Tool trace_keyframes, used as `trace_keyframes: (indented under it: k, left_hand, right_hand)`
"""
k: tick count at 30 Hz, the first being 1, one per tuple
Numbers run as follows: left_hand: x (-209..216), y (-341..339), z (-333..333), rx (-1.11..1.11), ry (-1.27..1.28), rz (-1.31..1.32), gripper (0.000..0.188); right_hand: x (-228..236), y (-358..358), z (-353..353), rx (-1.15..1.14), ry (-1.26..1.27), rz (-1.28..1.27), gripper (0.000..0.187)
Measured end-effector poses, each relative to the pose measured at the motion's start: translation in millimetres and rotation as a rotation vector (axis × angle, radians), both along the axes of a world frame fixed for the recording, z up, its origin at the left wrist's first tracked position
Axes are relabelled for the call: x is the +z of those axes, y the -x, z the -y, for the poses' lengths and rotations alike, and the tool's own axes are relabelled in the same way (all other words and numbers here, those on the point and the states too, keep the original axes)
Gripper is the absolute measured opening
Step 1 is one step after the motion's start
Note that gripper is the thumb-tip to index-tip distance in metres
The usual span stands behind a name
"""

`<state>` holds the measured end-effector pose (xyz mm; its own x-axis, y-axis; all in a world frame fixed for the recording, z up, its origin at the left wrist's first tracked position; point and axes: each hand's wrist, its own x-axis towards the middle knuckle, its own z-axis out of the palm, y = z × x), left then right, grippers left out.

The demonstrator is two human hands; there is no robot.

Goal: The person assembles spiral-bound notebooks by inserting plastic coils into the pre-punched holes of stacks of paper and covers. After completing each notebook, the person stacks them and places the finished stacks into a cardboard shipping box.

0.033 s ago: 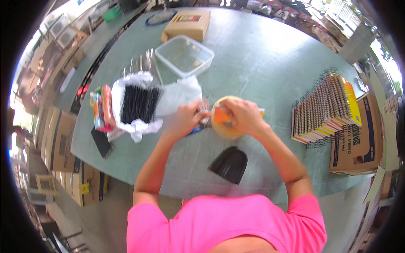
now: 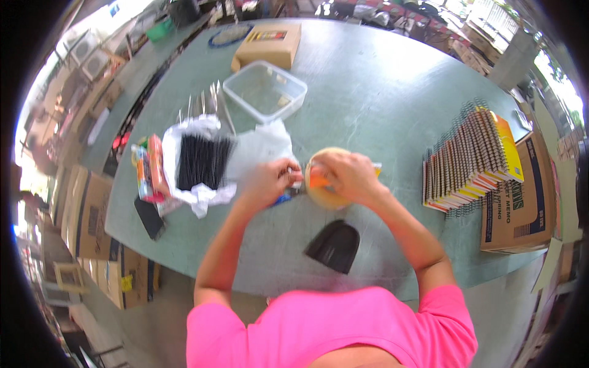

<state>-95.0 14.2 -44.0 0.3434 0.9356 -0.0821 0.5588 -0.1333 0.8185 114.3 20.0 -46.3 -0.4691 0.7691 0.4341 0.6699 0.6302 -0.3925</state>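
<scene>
My right hand point(image 2: 351, 175) is closed over a yellowish roll of tape point(image 2: 328, 197), with an orange patch point(image 2: 318, 178) showing by its fingers. Just left of the roll, my left hand point(image 2: 273, 181) is closed in a pinch; whatever lies between its fingertips is too small and blurred to name. A small blue thing point(image 2: 281, 200) shows beneath that hand, mostly hidden. Nearer my body lies a black piece with a rounded end point(image 2: 333, 246). Left of my left hand, a bundle of thin black strips point(image 2: 204, 161) rests on crumpled white wrapping point(image 2: 208, 195).
Spiral notebooks point(image 2: 469, 162) are stacked at the right beside a cardboard carton point(image 2: 521, 208). A clear plastic tub point(image 2: 265, 92) and a brown box point(image 2: 267, 46) stand farther back. Colourful packets point(image 2: 150, 168) and a dark flat piece point(image 2: 149, 218) lie near the left table edge.
The view has shifted slightly, so the table's things sit a little lower in the picture. Both hands stay by the tape roll, with only small finger movement.
</scene>
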Motion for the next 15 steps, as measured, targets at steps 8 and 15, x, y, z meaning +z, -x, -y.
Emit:
trace_keyframes:
  k: [8, 15]
  left_hand:
    - [3, -2, -4, 0.027, -0.231, 0.114, 0.025]
    - [13, -2, -7, -0.027, -0.214, 0.011, 0.022]
  right_hand:
    - [-1, 2, -2, -0.006, -0.020, -0.134, 0.020]
    - [0, 1, -2, -0.019, 0.099, -0.035, 0.015]
